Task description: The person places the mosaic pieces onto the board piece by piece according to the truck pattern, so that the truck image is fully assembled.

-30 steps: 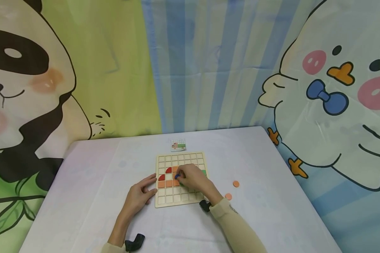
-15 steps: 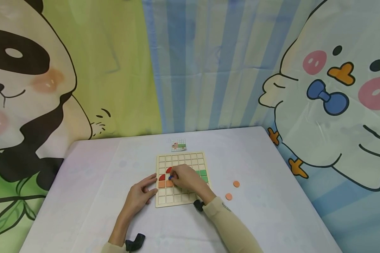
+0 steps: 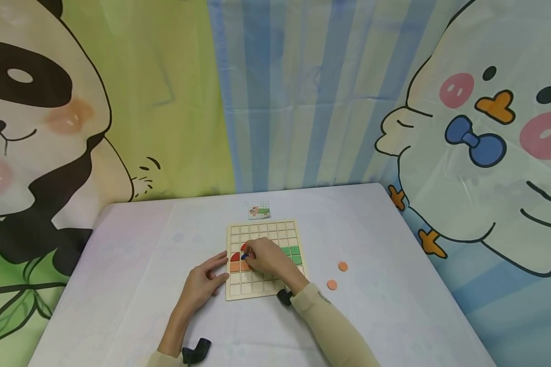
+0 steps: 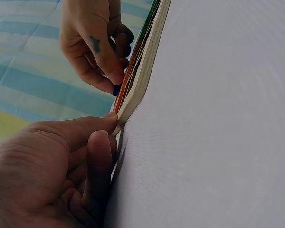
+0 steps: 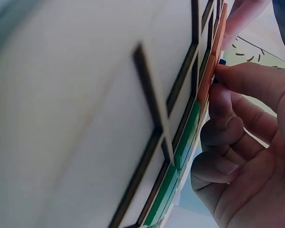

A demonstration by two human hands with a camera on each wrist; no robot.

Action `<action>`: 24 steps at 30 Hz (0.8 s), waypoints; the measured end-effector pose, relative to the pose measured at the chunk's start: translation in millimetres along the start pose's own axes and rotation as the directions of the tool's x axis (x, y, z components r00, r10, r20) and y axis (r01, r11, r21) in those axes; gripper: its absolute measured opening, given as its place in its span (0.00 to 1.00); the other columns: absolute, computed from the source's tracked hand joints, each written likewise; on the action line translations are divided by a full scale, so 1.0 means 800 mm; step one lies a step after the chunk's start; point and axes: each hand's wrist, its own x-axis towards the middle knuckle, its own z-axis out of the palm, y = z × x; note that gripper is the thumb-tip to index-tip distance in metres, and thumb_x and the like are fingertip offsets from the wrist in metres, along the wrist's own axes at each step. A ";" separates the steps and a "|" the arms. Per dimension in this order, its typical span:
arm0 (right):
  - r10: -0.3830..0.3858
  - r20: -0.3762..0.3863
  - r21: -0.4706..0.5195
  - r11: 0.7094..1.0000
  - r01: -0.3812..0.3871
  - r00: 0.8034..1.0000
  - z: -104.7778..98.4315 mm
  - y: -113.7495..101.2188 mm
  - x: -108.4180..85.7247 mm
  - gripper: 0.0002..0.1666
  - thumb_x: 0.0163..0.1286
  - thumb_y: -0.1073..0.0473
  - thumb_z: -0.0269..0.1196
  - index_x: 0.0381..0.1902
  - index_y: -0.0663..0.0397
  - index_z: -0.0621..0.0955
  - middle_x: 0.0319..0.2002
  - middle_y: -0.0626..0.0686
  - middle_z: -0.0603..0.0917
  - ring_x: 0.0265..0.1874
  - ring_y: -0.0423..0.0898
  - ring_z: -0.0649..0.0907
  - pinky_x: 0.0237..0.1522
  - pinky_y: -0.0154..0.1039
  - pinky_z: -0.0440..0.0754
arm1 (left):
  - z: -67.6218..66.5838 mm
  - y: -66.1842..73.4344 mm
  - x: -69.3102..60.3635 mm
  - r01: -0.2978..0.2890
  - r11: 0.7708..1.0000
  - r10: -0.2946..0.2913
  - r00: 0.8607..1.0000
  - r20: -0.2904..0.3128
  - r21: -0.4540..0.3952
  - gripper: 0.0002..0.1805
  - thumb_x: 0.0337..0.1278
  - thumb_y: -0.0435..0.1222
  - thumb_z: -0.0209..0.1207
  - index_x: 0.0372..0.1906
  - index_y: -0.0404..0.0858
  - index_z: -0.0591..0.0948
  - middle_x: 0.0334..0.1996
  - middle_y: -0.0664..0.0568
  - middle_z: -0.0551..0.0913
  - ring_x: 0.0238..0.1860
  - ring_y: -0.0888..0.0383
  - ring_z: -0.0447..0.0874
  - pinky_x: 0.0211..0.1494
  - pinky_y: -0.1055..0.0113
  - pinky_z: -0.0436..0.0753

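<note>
A light wooden grid board [image 3: 257,289] lies on the table, with red pieces [image 3: 235,257], orange square tiles [image 3: 235,266] and green tiles [image 3: 296,250] set in its cells. Over the board's left part, my right hand [image 3: 268,259] pinches a small dark blue piece [image 3: 245,257] between thumb and index finger. The blue piece [image 4: 116,90] sits right at the board's surface in the left wrist view; its full shape is covered by the fingers. My left hand [image 3: 198,284] touches the board's left edge with thumb and index fingertips. My right hand hides several middle cells.
Two orange discs [image 3: 343,266] [image 3: 332,285] lie on the white tabletop right of the board. A small picture card [image 3: 259,209] with a coloured grid lies behind it. A printed curtain [image 3: 294,102] hangs beyond the table's back edge.
My right hand has moved left across the board with the blue piece, uncovering green tiles on the right. Over the last half second it shifted only slightly. The left hand stayed at the edge.
</note>
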 end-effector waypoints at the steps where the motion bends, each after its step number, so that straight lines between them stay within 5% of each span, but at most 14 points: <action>1: 0.000 -0.002 -0.001 1.000 0.000 1.000 0.001 0.000 0.000 0.11 0.74 0.58 0.67 0.51 0.52 0.88 0.27 0.42 0.82 0.22 0.35 0.75 0.27 0.28 0.74 | 0.000 0.000 0.000 0.000 1.000 0.000 1.000 0.000 0.000 0.28 0.64 0.34 0.72 0.69 0.45 0.83 0.71 0.61 0.81 0.16 0.60 0.76 0.21 0.69 0.77; 17: -0.006 -0.017 0.014 1.000 0.006 1.000 0.001 0.000 0.000 0.11 0.75 0.58 0.66 0.51 0.53 0.89 0.28 0.45 0.84 0.21 0.36 0.74 0.27 0.29 0.72 | -0.002 0.002 0.001 -0.006 1.000 0.006 1.000 0.000 -0.002 0.27 0.64 0.34 0.71 0.68 0.45 0.84 0.70 0.60 0.82 0.16 0.59 0.76 0.21 0.68 0.77; 24: -0.005 -0.049 0.049 0.999 0.007 0.999 -0.008 0.013 -0.012 0.08 0.77 0.56 0.65 0.48 0.51 0.88 0.31 0.45 0.86 0.24 0.35 0.76 0.28 0.29 0.76 | 0.000 0.000 0.001 0.019 1.000 -0.019 1.000 -0.004 0.004 0.29 0.63 0.33 0.72 0.69 0.47 0.83 0.60 0.54 0.89 0.16 0.60 0.75 0.21 0.68 0.76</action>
